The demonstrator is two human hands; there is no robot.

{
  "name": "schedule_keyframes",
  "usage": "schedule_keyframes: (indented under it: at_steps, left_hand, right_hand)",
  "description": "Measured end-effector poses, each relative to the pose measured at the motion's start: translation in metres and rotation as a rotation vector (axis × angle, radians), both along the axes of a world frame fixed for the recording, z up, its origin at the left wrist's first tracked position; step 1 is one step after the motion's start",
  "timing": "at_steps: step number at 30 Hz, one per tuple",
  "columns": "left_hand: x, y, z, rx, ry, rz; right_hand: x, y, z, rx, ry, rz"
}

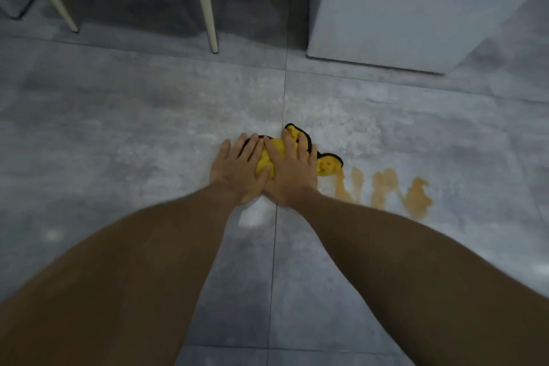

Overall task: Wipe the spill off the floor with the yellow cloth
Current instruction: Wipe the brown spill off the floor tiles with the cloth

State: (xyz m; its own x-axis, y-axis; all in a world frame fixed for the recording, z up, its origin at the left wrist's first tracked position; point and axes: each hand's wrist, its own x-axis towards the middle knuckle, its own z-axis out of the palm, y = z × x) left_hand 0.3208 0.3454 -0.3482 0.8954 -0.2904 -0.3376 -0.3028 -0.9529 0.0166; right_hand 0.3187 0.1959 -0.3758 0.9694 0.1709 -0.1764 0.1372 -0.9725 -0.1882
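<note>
The yellow cloth (326, 165) with a black edge lies bunched on the grey tiled floor (133, 116). Both palms press flat on it, fingers spread. My left hand (240, 166) covers the cloth's left part, its thumb lying over the base of my right hand (289, 172), which covers the middle. The cloth's far corner and right corner stick out past the fingers. An orange-brown spill (386, 192) streaks the floor just right of the cloth, touching its right corner.
Two pale chair legs (205, 3) stand on the floor ahead, at the left and the centre. A grey cabinet base (401, 9) stands ahead to the right. A tile joint (280, 104) runs under the hands.
</note>
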Motion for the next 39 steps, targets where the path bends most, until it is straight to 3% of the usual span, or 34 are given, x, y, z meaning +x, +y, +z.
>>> schedule_keyframes:
  at_steps: [5, 16, 21, 31, 35, 39]
  left_hand:
    - [-0.019, -0.003, 0.005, -0.031, 0.025, -0.009]
    - [-0.135, -0.042, -0.018, -0.238, 0.002, -0.147]
    - [-0.117, -0.042, -0.019, -0.203, -0.028, -0.128]
    - [-0.020, -0.083, -0.006, -0.139, 0.017, -0.137]
    - [-0.030, -0.095, -0.005, -0.163, 0.056, -0.114]
    - [-0.065, -0.099, -0.008, -0.188, 0.080, -0.232]
  right_hand:
    - [-0.019, -0.006, 0.005, 0.018, -0.007, -0.006]
    - [-0.161, -0.068, 0.000, -0.018, -0.051, -0.107]
    - [-0.148, -0.072, 0.001, -0.003, -0.066, -0.125]
    - [-0.036, -0.115, 0.000, -0.021, -0.009, -0.188]
    - [-0.045, -0.119, 0.001, 0.000, 0.001, -0.202]
    - [-0.097, -0.136, 0.002, -0.014, -0.024, -0.225]
